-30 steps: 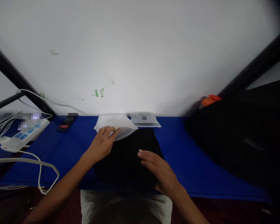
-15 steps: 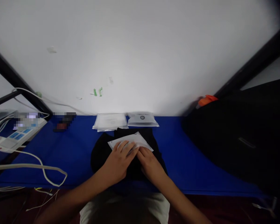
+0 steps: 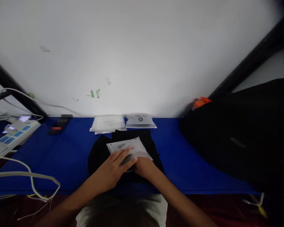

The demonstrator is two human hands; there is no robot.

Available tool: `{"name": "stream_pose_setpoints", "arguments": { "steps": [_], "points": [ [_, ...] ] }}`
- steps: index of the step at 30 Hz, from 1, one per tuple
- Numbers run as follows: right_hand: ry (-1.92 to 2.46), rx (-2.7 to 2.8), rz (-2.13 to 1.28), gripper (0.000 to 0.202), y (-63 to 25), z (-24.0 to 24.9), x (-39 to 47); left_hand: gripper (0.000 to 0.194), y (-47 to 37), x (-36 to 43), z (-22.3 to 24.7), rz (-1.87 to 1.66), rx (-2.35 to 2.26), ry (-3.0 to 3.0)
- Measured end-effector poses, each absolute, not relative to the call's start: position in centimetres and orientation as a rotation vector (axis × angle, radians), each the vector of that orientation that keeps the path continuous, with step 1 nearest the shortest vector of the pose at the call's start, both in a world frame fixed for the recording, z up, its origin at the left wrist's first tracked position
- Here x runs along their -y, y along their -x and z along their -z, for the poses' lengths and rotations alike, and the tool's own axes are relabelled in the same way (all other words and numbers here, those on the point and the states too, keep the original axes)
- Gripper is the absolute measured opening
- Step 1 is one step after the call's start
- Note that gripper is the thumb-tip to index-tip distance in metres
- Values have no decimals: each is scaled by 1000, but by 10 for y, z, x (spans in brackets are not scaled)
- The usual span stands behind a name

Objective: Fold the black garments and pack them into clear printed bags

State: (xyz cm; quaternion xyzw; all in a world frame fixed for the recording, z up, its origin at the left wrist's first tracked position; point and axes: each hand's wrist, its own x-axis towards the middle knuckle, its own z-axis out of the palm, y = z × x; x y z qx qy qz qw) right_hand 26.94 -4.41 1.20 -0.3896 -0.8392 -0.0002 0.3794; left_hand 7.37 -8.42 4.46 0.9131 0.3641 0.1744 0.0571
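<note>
A translucent white zip bag (image 3: 142, 149) with dark lettering lies over a folded black cloth item (image 3: 98, 153) in front of me. My left hand (image 3: 117, 165) rests on the bag's near left part, its fingers spread over the plastic. At the bag's near edge, my right hand (image 3: 143, 166) reaches inside the opening, and its fingers are hidden under the plastic.
Flat translucent bags (image 3: 109, 123) and a fuller one (image 3: 141, 121) lie along the wall on the blue surface (image 3: 68, 157). A power strip (image 3: 16, 135) with white cables is at left, near a blurred dark object (image 3: 60, 124). A large black bag (image 3: 246, 135) fills the right.
My right hand has gone deeper into the bag. The fingers of my left hand have spread, and the bag's lettering now shows. The whole view has shifted slightly.
</note>
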Motion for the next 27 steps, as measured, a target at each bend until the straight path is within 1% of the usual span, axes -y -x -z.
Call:
{"name": "stream_pose_setpoints", "arguments": {
  "steps": [2,5,7,10,13,15,18,21,27],
  "points": [
    [954,2325,-137,27,-275,-21,39,67,-63,83,-41,-784,-1145,-2669],
    [1031,2499,-395,37,-280,-37,37,31,-55,83,-41,-1169,-1145,-2555],
    [1035,2430,-349,35,-279,-48,40,20,-54,81,-45,-1326,-1117,-2535],
    [846,2219,-107,38,-273,-61,48,15,-59,80,-52,-1447,-1129,-2482],
    [670,2124,-20,41,-264,-69,56,16,-66,79,-55,-1504,-1094,-2456],
    [586,2142,-14,35,-258,-71,59,17,-70,79,-55,-1531,-1041,-2464],
    [477,2128,-6,17,-250,-72,58,15,-76,78,-50,-1602,-981,-2447],
    [444,2123,-28,8,-247,-71,55,14,-80,79,-43,-1711,-980,-2417],
    [584,2192,57,9,-269,-59,42,12,-76,78,-39,-1855,-1125,-2367]
  ]
}}
